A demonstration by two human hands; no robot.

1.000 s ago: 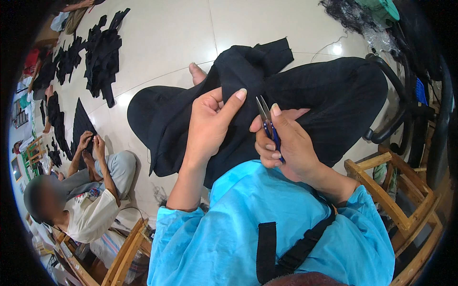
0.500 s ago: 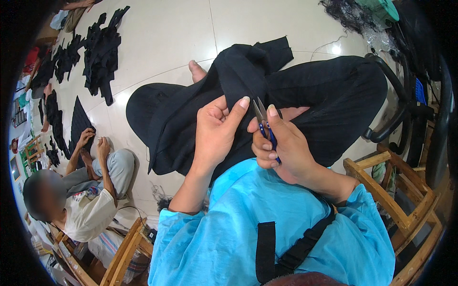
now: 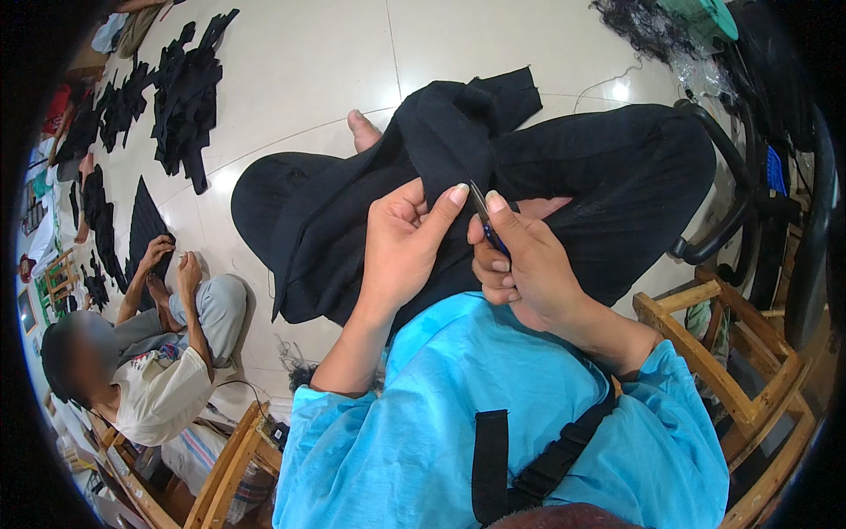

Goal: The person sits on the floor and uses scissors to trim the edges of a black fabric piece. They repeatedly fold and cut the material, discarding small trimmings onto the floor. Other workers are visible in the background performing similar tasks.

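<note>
Black fabric [image 3: 445, 159] lies draped over my crossed legs. My left hand [image 3: 405, 238] pinches an edge of it between thumb and fingers. Close beside, my right hand [image 3: 520, 251] grips a small pair of thread snips [image 3: 483, 212] with blue handles and pointed metal blades. The blades look nearly together, their tips near my left thumb at the fabric's edge. Most of the handles are hidden by my right fingers. Whether a thread lies between the blades is too small to tell.
Heaps of black cloth strips [image 3: 187, 106] lie on the tiled floor [image 3: 308, 53] at the far left. A co-worker [image 3: 167, 379] sits at left, handling black cloth. Wooden stools [image 3: 705, 353] and a black chair base [image 3: 740, 185] stand at right. Dark thread tangles [image 3: 648, 26] lie at the top right.
The snips' blades have come together from a wider gap, and my right fingers have squeezed the handles. My left hand has shifted slightly to the right.
</note>
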